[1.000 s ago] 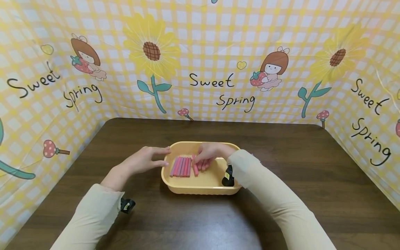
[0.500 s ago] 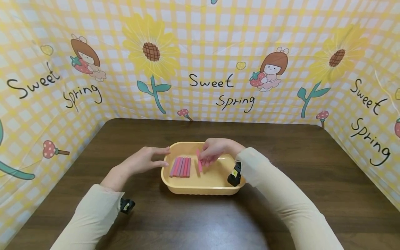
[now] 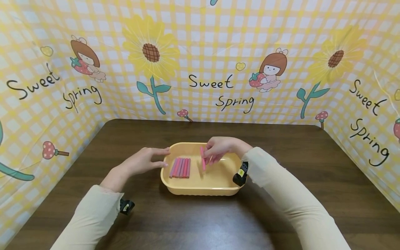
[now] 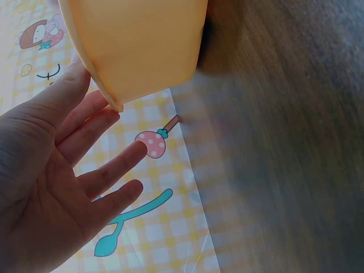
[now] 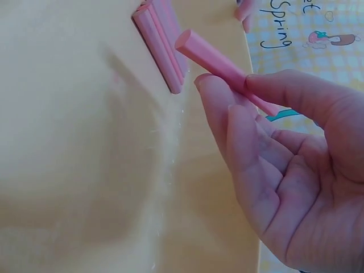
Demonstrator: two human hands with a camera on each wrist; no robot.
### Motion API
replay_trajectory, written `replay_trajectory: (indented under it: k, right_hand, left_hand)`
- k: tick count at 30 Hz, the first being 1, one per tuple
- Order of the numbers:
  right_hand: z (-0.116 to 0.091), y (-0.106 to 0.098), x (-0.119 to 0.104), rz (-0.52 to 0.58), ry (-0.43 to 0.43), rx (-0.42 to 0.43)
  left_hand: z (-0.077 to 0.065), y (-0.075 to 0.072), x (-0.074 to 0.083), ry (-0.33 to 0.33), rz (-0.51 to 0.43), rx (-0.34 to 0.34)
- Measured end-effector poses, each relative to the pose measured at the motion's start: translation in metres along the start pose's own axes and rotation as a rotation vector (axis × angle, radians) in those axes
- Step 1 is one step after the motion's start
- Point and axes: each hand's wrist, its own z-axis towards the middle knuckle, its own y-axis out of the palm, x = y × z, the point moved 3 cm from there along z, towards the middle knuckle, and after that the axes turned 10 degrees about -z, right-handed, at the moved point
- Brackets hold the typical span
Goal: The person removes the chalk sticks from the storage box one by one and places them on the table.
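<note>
A: What is held by the right hand [image 3: 220, 148]?

B: A pink stick [image 5: 213, 60] is pinched by its fingers [image 5: 219, 114], closed no wider than the stick needs. It is held slanting, clear of the floor of the yellow tray [image 3: 215, 178], with an end showing on either side of the pinch.

A: And by the left hand [image 3: 143, 160]?

B: Nothing is gripped there. The fingers are spread, with tips set against the tray's rim.

A: How is the step best handled?

B: The pinch should be made firm but light, since so slim a stick could be twisted by uneven pressure. The lower end should be watched, so that the row of sticks [image 3: 180, 168], lying to the left of the right-hand fingers, is not knocked.

A: And the tray?

B: It is carried by the tabletop [image 3: 206, 222], below those fingers. Sliding could be prevented by gentle left-hand pressure; by a hard push, it could be shifted. Any lowering is best done slowly, with the stick levelled first.
</note>
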Motion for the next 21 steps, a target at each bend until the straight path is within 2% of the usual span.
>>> replay_trajectory:
  k: [21]
  right_hand:
    - [-0.028,-0.011,0.021,0.012,-0.014,0.038]
  left_hand:
    - [0.000,0.001,-0.001,-0.001,-0.010,0.000]
